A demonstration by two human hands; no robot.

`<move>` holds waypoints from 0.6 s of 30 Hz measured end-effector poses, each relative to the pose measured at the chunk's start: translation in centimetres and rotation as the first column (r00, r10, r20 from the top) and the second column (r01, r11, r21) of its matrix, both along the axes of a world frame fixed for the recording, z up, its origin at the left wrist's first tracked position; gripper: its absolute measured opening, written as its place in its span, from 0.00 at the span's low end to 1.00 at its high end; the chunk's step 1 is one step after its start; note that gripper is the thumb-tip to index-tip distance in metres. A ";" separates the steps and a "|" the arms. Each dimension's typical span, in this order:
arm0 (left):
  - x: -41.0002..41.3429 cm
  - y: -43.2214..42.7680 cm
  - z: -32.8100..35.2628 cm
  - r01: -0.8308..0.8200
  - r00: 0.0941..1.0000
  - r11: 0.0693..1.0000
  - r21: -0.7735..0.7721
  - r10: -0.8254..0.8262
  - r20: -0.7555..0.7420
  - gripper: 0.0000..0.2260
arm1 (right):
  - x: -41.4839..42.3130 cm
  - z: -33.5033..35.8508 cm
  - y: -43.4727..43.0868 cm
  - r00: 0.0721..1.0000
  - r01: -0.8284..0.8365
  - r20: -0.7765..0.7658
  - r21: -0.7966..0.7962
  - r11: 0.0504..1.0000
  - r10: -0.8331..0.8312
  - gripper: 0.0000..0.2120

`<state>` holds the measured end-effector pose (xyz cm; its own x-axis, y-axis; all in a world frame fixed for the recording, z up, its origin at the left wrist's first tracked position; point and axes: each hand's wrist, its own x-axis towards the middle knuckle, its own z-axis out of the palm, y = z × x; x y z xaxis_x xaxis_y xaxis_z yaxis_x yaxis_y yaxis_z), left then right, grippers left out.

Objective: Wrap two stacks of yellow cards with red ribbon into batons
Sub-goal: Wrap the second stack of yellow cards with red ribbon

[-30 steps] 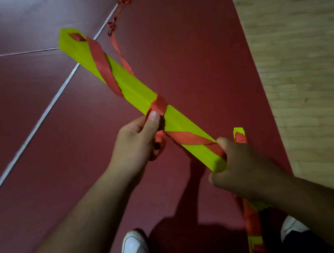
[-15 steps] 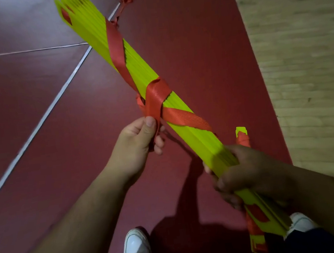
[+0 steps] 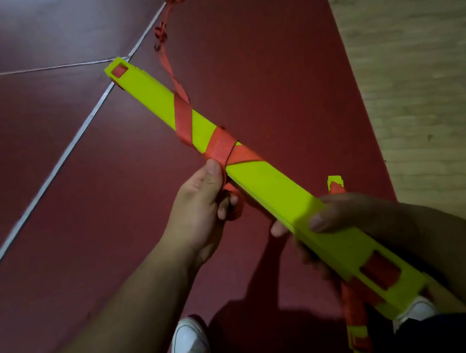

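The right hand grips the yellow card stack (held slantwise); the left hand pinches the red ribbon.

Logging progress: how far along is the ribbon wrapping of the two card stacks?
Done, apparently: a second stack behind the right hand looks ribbon-bound, though partly hidden. In hand: the left hand pinches the red ribbon, a few turns around the held stack. Left: winding on the loose tail.

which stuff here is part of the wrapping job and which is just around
Job: yellow card stack, red ribbon, left hand pinching the ribbon, right hand gripping the stack, second stack behind the right hand.
Just around: white shoes, floor line, wooden floor.
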<state>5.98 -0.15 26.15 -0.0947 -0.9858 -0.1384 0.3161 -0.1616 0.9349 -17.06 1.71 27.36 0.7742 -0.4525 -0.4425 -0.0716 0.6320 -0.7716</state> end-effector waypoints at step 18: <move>-0.4 0.3 0.8 -0.061 0.881 0.983 -0.171 0.134 0.454 0.11 | 1.8 -0.9 1.5 0.471 -0.192 -0.643 -0.742 0.642 -0.603 0.19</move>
<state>5.55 0.12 26.92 0.0419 -0.9991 0.0050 -0.1510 -0.0014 0.9885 -15.25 3.16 26.46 0.0708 -0.9669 -0.2450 -0.8192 0.0838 -0.5674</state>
